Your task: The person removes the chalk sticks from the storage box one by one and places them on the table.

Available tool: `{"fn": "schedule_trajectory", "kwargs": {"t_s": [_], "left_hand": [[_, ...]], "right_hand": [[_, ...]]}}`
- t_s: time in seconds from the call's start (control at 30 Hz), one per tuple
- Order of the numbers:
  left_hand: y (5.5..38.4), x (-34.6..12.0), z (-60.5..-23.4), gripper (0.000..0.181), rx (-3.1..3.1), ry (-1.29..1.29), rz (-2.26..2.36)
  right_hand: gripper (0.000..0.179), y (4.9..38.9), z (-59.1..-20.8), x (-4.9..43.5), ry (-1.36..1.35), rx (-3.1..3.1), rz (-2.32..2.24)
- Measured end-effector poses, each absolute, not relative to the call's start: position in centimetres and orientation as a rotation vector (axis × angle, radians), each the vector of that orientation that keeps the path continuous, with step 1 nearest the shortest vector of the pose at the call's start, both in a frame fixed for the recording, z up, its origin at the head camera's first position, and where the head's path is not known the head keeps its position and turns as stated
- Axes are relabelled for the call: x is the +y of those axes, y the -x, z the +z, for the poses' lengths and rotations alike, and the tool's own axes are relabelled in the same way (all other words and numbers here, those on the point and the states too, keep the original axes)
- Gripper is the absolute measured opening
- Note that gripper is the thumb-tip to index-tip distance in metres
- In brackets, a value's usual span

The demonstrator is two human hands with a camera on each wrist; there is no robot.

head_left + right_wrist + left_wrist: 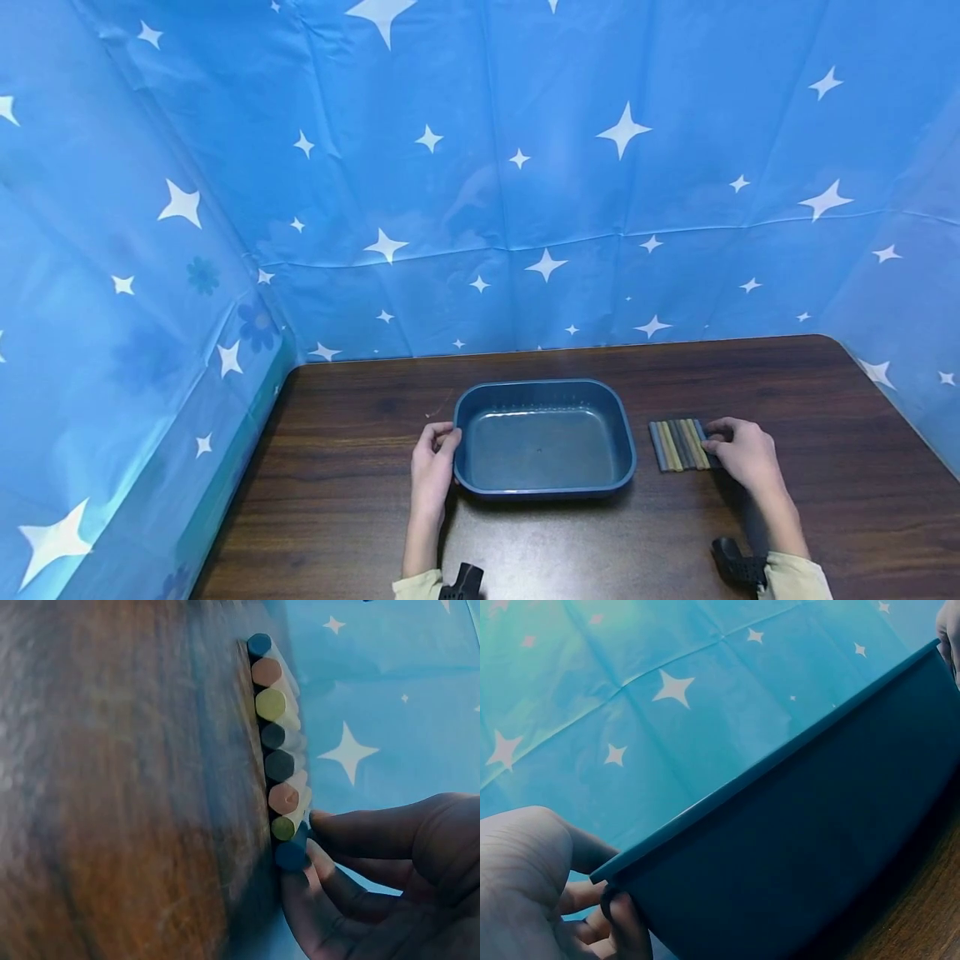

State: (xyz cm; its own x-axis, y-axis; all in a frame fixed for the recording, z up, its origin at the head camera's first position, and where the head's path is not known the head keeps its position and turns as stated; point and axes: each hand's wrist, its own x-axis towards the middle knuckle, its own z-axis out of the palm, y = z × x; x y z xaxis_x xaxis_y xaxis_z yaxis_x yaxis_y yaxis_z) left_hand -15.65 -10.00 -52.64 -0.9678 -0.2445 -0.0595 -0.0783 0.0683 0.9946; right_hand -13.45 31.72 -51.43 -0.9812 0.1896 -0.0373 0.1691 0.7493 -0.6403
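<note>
A blue rectangular plastic basin (pixel 543 492) stands on the table, and only a dull sheen shows on its floor. My left hand (pixel 432 471) grips its left end; in the left wrist view the fingers (pixel 630 922) are curled under the rim. To the right of the basin, several chalk-like coloured sticks (pixel 677 444) lie side by side in a row. Their solid ends show blue, orange, yellow and dark in the right wrist view. With thumb and fingers, my right hand (pixel 746 454) pinches the blue stick (pixel 291 855) at the right end of the row.
The dark wood table (pixel 345 500) runs back to a blue curtain (pixel 450 183) with white stars, which also hangs along the left side. Both wrists carry black camera mounts (pixel 738 567). A gap of bare table separates the basin from the sticks.
</note>
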Motion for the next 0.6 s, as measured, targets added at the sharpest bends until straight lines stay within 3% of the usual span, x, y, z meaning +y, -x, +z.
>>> {"fn": "schedule_trajectory", "kwargs": {"t_s": [0.33,0.6], "left_hand": [[15.6,-9.7,-52.8,0.028,-2.25,-0.343,-2.0],[15.0,-9.9,-53.2,0.023,-2.322,-0.284,-1.69]], "right_hand": [[0.026,13.4,-51.8,31.6,0.294,-2.867,1.025],[0.03,13.0,-52.2,30.0,0.349,-2.804,1.021]]}}
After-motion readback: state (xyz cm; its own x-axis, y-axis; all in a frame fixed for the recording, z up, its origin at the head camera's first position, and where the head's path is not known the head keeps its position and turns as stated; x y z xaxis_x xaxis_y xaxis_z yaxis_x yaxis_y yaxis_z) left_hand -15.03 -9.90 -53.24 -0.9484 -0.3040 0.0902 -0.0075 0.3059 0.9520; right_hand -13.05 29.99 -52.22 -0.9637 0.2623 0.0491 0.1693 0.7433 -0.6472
